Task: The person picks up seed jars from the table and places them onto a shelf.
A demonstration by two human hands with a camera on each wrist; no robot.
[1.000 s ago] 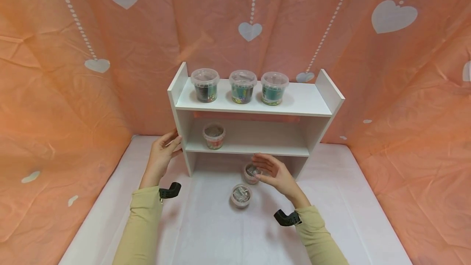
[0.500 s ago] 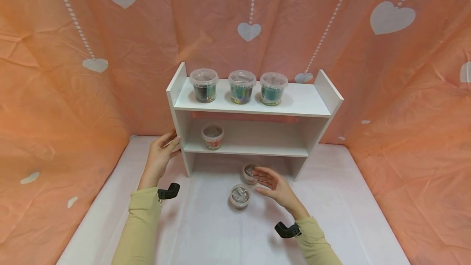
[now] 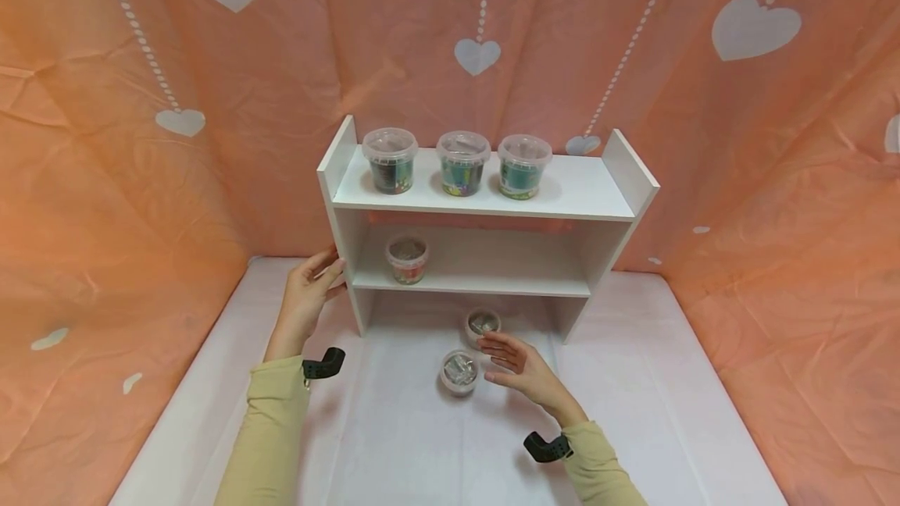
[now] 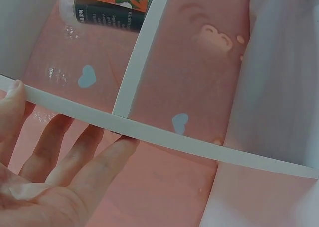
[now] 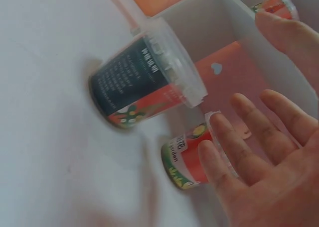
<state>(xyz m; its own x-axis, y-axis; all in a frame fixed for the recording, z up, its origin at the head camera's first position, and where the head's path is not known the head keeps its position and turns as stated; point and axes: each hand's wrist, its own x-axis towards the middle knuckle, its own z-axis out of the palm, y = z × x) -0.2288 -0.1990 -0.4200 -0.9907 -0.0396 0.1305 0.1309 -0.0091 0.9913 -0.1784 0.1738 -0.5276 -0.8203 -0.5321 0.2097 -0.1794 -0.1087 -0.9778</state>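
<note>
Right fingers (image 5: 242, 150) spread | tapered plastic tub (image 5: 137, 82) (translucent-lidded) | flat white shelf (image 3: 591, 182)

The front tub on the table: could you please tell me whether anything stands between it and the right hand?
Nothing visible does: in the head view, only a small gap separates the right hand from the front tub. The rear tub stands farther back, toward the white shelf, not between them.

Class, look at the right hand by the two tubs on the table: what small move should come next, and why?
Probably move the right hand slightly towards the front tub and close round it: the hand is open, holds nothing, and that upright tub stands just beside its fingertips.
</note>
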